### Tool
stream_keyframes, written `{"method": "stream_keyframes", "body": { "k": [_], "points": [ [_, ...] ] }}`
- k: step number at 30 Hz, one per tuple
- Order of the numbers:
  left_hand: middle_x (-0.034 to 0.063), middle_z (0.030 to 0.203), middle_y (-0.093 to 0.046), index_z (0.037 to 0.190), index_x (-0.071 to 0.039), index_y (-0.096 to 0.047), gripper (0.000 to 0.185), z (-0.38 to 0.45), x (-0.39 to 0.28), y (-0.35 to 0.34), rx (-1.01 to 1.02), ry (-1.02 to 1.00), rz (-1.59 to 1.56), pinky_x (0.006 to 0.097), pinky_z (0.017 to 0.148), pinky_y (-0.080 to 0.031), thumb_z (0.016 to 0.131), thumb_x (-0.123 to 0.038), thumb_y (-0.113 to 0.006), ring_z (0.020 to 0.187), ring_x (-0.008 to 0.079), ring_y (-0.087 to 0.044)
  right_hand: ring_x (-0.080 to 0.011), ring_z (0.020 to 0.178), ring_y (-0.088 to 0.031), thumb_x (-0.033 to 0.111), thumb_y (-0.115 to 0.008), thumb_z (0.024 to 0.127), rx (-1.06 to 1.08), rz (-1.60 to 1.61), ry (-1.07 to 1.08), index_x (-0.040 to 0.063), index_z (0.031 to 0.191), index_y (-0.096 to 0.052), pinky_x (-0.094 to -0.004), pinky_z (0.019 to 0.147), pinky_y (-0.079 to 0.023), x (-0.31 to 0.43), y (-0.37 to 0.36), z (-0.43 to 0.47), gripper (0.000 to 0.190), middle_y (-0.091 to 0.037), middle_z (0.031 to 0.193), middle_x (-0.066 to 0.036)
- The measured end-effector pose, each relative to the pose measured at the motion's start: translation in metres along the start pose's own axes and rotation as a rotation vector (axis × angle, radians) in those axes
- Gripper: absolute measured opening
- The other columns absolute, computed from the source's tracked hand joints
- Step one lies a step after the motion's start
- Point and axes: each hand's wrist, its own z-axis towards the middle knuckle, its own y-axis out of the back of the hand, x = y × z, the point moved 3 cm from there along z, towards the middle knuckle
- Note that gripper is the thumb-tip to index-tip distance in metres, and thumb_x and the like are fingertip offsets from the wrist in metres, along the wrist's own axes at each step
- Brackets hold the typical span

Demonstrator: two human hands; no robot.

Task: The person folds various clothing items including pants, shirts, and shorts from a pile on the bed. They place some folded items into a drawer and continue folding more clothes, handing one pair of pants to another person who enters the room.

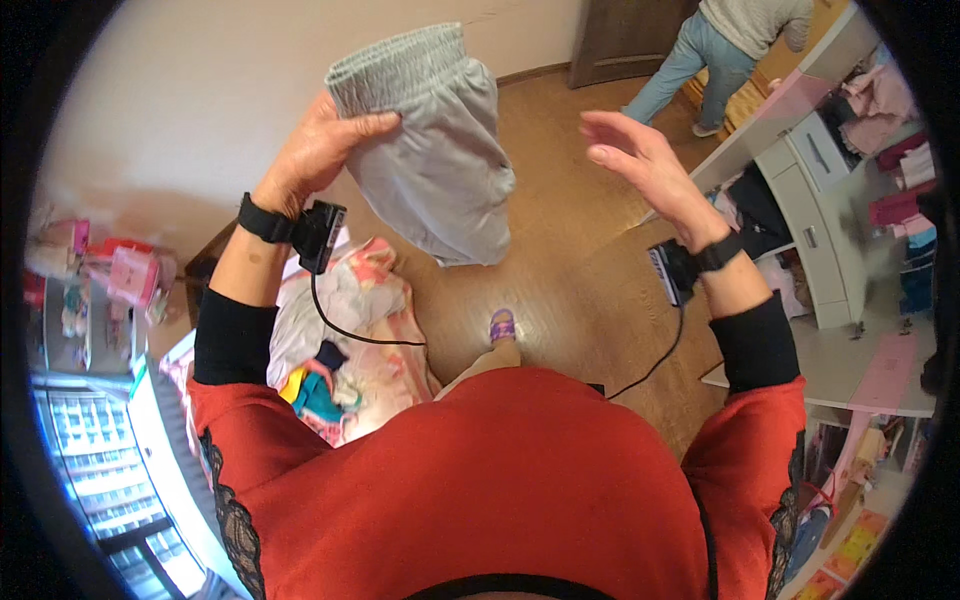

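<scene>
A pair of light grey pants (435, 157) with a gathered elastic waistband hangs in the air, folded over so its full shape is hidden. My left hand (322, 146) grips it just under the waistband, thumb in front and the other fingers behind the cloth. To the right, apart from the garment, my right hand (637, 157) is raised with nothing in it, its thumb and fingers spread. Each wrist wears a black strap with a small cabled device.
At left stands a bed (405, 322) with rumpled bedding and colourful clothes (319, 394). An opened wardrobe (817, 232) with drawers and garments lines the right side. Another person (720, 60) is near the dark door (622, 41). Wooden floor (570, 262) lies between.
</scene>
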Motion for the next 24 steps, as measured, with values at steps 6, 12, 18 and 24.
{"method": "stream_keyframes", "body": {
  "k": [6, 12, 18, 24],
  "points": [
    [0.0057, 0.125, -0.062, 0.132, -0.002, -0.055, 0.050, 0.137, 0.024, -0.029, 0.248, 0.020, -0.020, 0.0320, 0.104, -0.042, 0.084, -0.005, -0.072, 0.115, 0.0158, -0.057, -0.0196, 0.120, -0.053, 0.040, -0.068, 0.089, -0.060, 0.393, -0.059, -0.001, 0.133, -0.052, -0.0335, 0.103, -0.040, -0.048, 0.042, 0.110, 0.062, -0.057, 0.131, -0.010],
    [0.0055, 0.127, -0.062, 0.133, -0.001, -0.053, 0.052, 0.279, 0.044, -0.078, 0.431, 0.018, 0.023, 0.0310, 0.105, -0.040, 0.084, -0.004, -0.071, 0.117, 0.0154, -0.055, -0.0095, 0.103, -0.058, 0.038, -0.067, 0.092, 0.031, 0.723, -0.192, 0.002, 0.119, -0.062, -0.0278, 0.092, -0.046, -0.099, 0.113, 0.167, 0.045, -0.065, 0.113, -0.001],
    [0.0070, 0.121, -0.064, 0.127, 0.000, -0.058, 0.045, 0.410, 0.098, -0.096, 0.332, 0.154, -0.028, 0.0305, 0.101, -0.044, 0.086, -0.009, -0.072, 0.110, 0.0156, -0.059, -0.0083, 0.091, -0.062, 0.016, -0.065, 0.093, -0.069, 0.621, -0.005, 0.000, 0.111, -0.065, -0.0256, 0.085, -0.050, -0.155, 0.211, 0.226, 0.024, -0.069, 0.103, -0.002],
    [0.0060, 0.117, -0.066, 0.121, 0.000, -0.063, 0.036, 0.529, 0.131, -0.114, 0.330, 0.269, 0.123, 0.0304, 0.099, -0.044, 0.087, -0.010, -0.070, 0.108, 0.0147, -0.059, -0.0081, 0.090, -0.060, 0.014, -0.061, 0.093, -0.227, 0.241, -0.130, -0.002, 0.113, -0.063, -0.0258, 0.084, -0.049, -0.220, 0.299, 0.294, 0.025, -0.068, 0.104, -0.002]
  ]
}}
